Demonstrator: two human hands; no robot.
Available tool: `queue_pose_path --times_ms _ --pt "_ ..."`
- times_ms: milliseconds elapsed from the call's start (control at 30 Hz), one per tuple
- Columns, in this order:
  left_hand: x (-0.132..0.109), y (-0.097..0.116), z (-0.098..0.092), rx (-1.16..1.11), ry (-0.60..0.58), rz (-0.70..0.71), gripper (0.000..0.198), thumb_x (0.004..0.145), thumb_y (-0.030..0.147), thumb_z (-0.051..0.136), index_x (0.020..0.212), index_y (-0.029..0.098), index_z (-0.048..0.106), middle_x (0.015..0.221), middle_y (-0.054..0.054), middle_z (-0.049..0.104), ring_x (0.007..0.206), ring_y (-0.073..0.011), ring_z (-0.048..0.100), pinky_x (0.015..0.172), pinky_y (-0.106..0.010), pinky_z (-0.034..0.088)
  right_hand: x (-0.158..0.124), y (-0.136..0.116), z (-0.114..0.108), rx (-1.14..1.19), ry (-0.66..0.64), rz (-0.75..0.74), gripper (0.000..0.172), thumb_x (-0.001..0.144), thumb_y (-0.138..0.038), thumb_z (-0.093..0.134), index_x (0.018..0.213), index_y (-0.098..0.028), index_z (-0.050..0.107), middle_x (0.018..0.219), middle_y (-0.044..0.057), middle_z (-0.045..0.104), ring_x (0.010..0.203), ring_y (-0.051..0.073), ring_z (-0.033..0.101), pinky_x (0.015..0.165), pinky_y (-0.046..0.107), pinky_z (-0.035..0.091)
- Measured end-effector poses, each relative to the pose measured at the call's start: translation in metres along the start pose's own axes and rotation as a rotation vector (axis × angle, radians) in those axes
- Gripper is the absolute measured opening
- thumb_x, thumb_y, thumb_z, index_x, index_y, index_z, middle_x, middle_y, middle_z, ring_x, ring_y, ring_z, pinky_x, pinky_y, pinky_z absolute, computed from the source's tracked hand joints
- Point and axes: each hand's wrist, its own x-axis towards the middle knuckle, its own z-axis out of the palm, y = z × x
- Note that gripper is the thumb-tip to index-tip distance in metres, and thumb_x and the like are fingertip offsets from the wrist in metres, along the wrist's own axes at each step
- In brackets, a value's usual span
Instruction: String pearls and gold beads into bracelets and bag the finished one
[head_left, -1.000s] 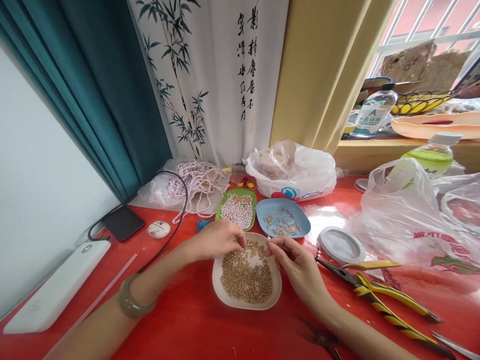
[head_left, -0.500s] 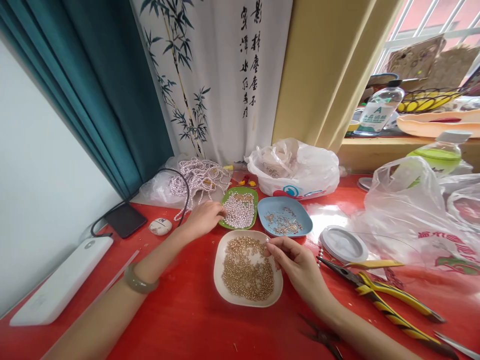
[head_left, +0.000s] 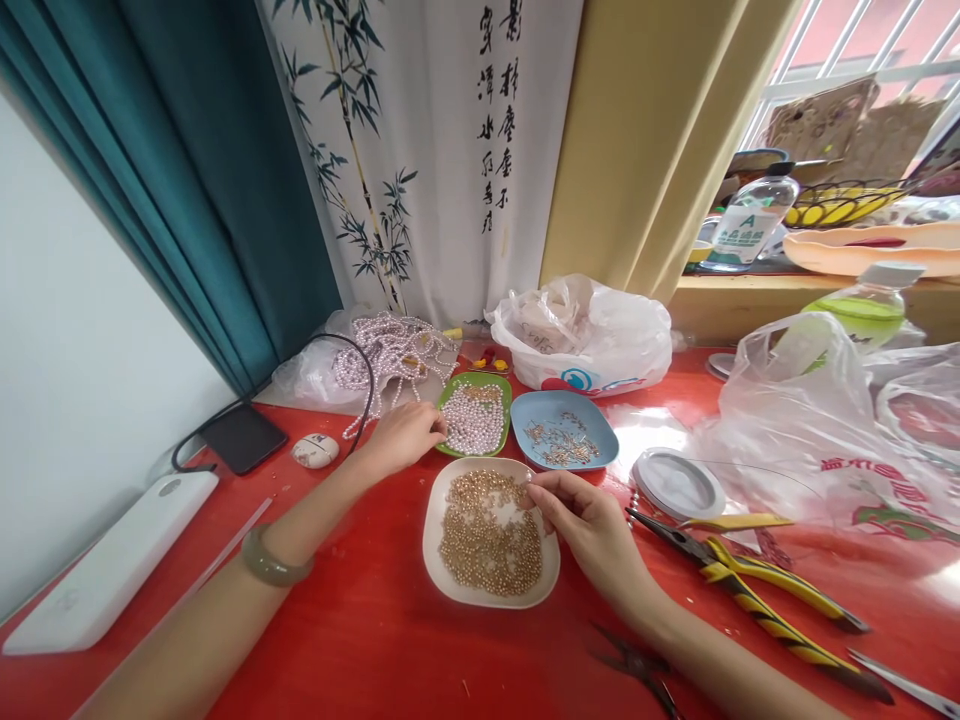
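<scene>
My left hand [head_left: 405,438] is at the left edge of a green dish [head_left: 508,400] of pale pink pearl beads [head_left: 474,418], its thumb and fingers closed together. Whatever is between those fingertips is hidden. My right hand [head_left: 581,510] pinches over the right rim of a cream dish [head_left: 429,545], which holds many small gold beads [head_left: 487,560]. Something tiny and pale shows at its fingertips, too small to name. Behind that hand sits a blue dish [head_left: 525,408] with small metallic pieces [head_left: 566,447] scattered in it.
Yellow-and-black pliers [head_left: 750,590] lie to the right, near a grey round lid [head_left: 679,485] and plastic bags [head_left: 795,420]. Dark pliers [head_left: 634,665] rest by my right forearm. Bead strings [head_left: 390,350], a cable, a phone [head_left: 244,438] and a white power strip [head_left: 112,560] occupy the left.
The whole view has shifted slightly, so everything appears a little further left. Both hands keep nearly the same place and pinch beside the dishes.
</scene>
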Motion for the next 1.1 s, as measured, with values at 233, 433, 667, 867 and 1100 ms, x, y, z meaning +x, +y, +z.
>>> queue_pose_path --times_ms 233,433,667,867,1100 --pt "0.001 0.0 -0.002 -0.103 0.027 -0.002 0.014 0.073 0.023 0.051 0.07 0.017 0.064 0.078 -0.006 0.063 0.077 -0.0217 0.054 0.068 -0.031 0.036 -0.001 -0.002 0.0 -0.002 0.005 -0.005 0.017 0.08 -0.031 0.049 0.076 -0.017 0.058 0.067 0.001 0.062 0.053 0.011 0.05 0.05 0.022 0.04" --pt "0.0 0.022 -0.002 -0.523 0.02 -0.027 0.016 0.076 0.027 0.051 0.08 0.014 0.061 0.079 -0.004 0.065 0.07 -0.0144 0.057 0.062 -0.025 0.04 -0.001 -0.002 0.001 -0.011 0.009 0.011 0.019 0.08 -0.033 0.049 0.075 -0.017 0.058 0.065 0.001 0.061 0.053 0.011 0.049 0.049 0.023 0.039" --pt "-0.009 0.053 0.006 -1.257 -0.154 -0.137 0.017 0.063 0.023 0.068 0.074 0.012 0.063 0.069 -0.003 0.062 0.055 -0.0073 0.05 0.048 -0.019 0.036 -0.003 0.0 0.002 -0.046 0.019 -0.014 0.019 0.08 -0.033 0.049 0.073 -0.018 0.059 0.065 0.001 0.062 0.057 0.013 0.052 0.052 0.023 0.04" --pt "-0.01 0.056 0.006 -1.401 -0.173 -0.206 0.02 0.057 0.023 0.072 0.073 0.012 0.064 0.07 -0.002 0.063 0.053 -0.0062 0.049 0.049 -0.019 0.037 -0.004 -0.001 0.002 -0.041 0.005 -0.031 0.019 0.08 -0.032 0.05 0.072 -0.018 0.059 0.063 0.0 0.062 0.057 0.013 0.055 0.052 0.022 0.041" --pt "-0.012 0.058 0.015 -1.398 -0.2 -0.185 0.019 0.057 0.026 0.073 0.071 0.015 0.067 0.068 -0.002 0.064 0.052 -0.0053 0.047 0.045 -0.018 0.032 -0.005 -0.007 0.003 -0.005 -0.025 -0.023 0.02 0.079 -0.031 0.05 0.067 -0.017 0.058 0.059 0.0 0.061 0.055 0.012 0.055 0.052 0.022 0.042"
